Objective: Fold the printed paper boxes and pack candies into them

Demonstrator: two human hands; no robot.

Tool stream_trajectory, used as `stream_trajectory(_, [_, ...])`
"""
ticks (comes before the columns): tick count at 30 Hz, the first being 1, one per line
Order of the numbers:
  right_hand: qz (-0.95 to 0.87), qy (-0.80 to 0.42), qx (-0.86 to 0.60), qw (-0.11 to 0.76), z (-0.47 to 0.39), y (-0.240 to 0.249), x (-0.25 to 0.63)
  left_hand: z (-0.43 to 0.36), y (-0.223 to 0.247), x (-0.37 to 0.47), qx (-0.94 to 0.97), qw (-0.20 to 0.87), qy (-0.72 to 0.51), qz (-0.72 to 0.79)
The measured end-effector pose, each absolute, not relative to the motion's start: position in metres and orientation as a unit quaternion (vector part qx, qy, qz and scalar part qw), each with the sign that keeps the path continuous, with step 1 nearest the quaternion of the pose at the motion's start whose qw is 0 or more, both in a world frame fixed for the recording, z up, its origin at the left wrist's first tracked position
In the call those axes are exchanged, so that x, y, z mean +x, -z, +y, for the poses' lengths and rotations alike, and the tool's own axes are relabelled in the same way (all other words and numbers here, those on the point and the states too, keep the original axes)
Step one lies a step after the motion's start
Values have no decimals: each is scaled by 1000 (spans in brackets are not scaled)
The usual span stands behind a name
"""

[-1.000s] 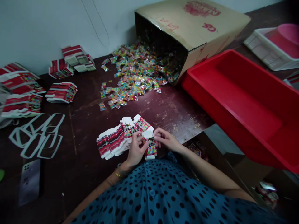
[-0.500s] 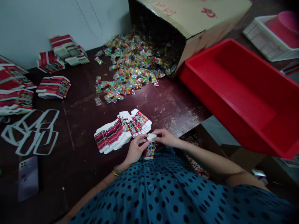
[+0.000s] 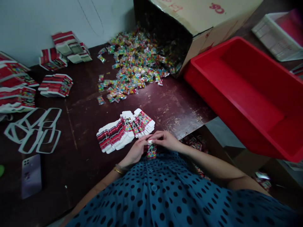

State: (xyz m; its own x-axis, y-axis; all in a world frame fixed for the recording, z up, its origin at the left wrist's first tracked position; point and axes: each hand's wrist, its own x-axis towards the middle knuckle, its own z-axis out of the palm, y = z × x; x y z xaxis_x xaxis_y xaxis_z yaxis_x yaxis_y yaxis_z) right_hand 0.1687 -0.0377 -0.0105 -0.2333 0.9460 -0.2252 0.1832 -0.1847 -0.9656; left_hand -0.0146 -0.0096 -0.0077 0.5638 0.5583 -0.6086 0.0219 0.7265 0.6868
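Observation:
A small printed candy box (image 3: 151, 150) is upright between my hands, close to my body at the table's near edge. My left hand (image 3: 137, 150) grips its left side, fingers curled behind it. My right hand (image 3: 165, 140) is closed at the box's top, where the white flap showed; the fingers now cover most of it. Just beyond my hands lies a fanned stack of flattened candy boxes (image 3: 115, 134), red and white with colourful print. Farther back, a heap of wrapped candies (image 3: 134, 69) in clear packets spills from a cardboard box (image 3: 201, 15) lying on its side.
A deep red tub (image 3: 213, 85) juts over the table's right edge, with a white basket (image 3: 270, 37) behind it. Bundles of flat boxes (image 3: 56, 85) stand at the left. White bands (image 3: 39, 132) and a phone (image 3: 31, 176) lie nearer on the dark table (image 3: 82, 119).
The raised white flap atop the candy box has gone down under my right fingers. Both hands have drawn closer together over the box's top.

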Motion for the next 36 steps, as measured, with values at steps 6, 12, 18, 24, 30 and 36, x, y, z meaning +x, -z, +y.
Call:
stream_trajectory(6, [-636,-519,-478,314,-52,3,167,-10,11,-27,386,826,-141,385])
stream_trajectory(12, [-740,-534,-336,234,-1,10,191,-4,6,-33,461,781,-139,399])
stream_trajectory(18, [-776,-180,-541,268,183,28,212,24,-26,-66,644,648,-16,405])
stream_trajectory(24, [-817,-100,-536,187,246,41,170,36,-39,-98,598,666,-12,445])
stream_trajectory(30, [-765,-102,-585,248,192,59,203,32,-36,-91,368,784,-195,460])
stream_trajectory(36, [-642,-232,-599,419,116,34,226,37,-20,-45,323,810,-216,439])
